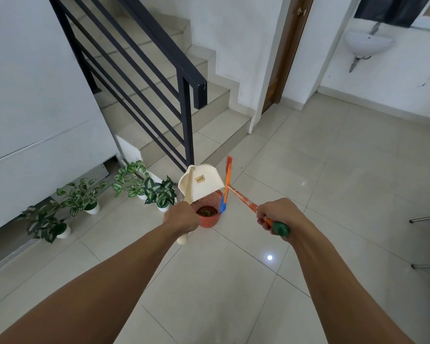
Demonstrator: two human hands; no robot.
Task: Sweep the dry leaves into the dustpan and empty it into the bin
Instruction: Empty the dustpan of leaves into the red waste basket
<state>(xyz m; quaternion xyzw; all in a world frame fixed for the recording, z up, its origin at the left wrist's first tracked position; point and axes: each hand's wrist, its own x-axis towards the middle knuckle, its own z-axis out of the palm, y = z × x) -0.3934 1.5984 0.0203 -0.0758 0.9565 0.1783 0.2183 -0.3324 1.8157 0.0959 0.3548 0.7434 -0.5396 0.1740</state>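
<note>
The cream dustpan [201,182] is being held by its long handle in the left hand [182,218], fingers wrapped tight around the shaft; the handle's butt end is sticking out below the fist. Just beyond that grip the pan is being tipped mouth-down over the red mesh bin [207,214], its lower edge touching or nearly touching the bin's far rim. Dry leaves [206,211] are lying as a brown heap inside the bin, directly ahead of the left knuckles.

The broom [243,197] is being gripped by the right hand [276,214], fingers closed around the orange patterned handle just forward of its green end cap [281,229]. From that grip the handle is running forward and to the left, ending in an orange and blue head standing edge-on just beside the bin's right side. Whether the head is touching the bin cannot be told.

Bin is standing on pale floor tiles [333,182], between the two fists and slightly ahead of them. Left of the dustpan grip, potted plants [159,192] in white pots are lined along the wall. Farther ahead of both hands, a black stair railing [184,95] is rising over tiled steps.
</note>
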